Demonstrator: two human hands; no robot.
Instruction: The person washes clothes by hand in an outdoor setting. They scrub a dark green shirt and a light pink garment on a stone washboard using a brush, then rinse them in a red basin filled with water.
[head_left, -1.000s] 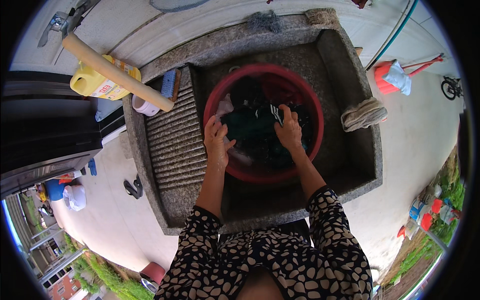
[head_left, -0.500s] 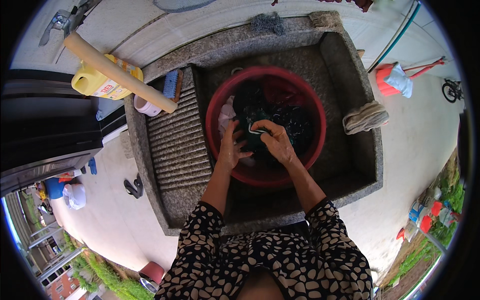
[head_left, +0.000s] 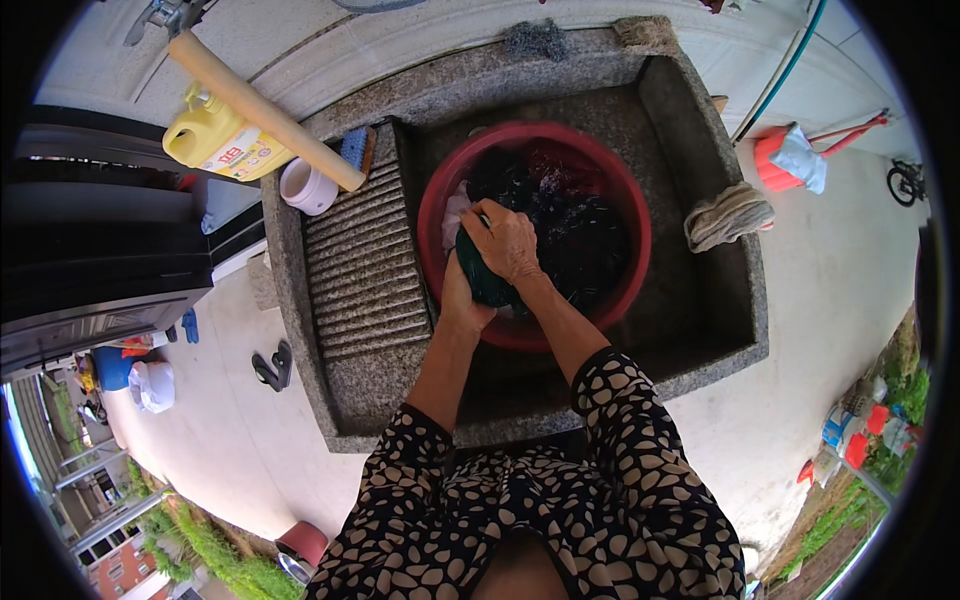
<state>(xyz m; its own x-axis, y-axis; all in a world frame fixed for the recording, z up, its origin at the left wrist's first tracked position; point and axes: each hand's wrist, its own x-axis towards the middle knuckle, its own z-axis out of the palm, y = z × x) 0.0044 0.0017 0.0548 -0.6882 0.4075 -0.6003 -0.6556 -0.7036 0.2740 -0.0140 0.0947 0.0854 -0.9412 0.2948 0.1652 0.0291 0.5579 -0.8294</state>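
Observation:
A red basin (head_left: 640, 255) stands in a stone sink, with dark wet clothes (head_left: 575, 225) in water inside it. Over the basin's left part my two hands press together around a dark green cloth (head_left: 479, 268). My left hand (head_left: 463, 297) cups the cloth from the near left side, its fingers partly hidden behind it. From the upper right, my right hand (head_left: 510, 243) closes over the cloth with bent fingers. A pale pink cloth (head_left: 454, 215) lies at the basin's left wall, just beyond my hands.
The stone sink (head_left: 745, 310) has a ridged washboard (head_left: 362, 275) on its left. A wooden stick (head_left: 270, 115) crosses over a yellow jug (head_left: 225, 140), near a white cup (head_left: 308, 188) and a blue-bristled brush (head_left: 355, 148). A grey rag (head_left: 728, 217) hangs over the right rim.
My hands were apart, the left with spread fingers, the right pinching an edge of the cloth. Now both have come together on the bunched green cloth, and the right hand has moved left.

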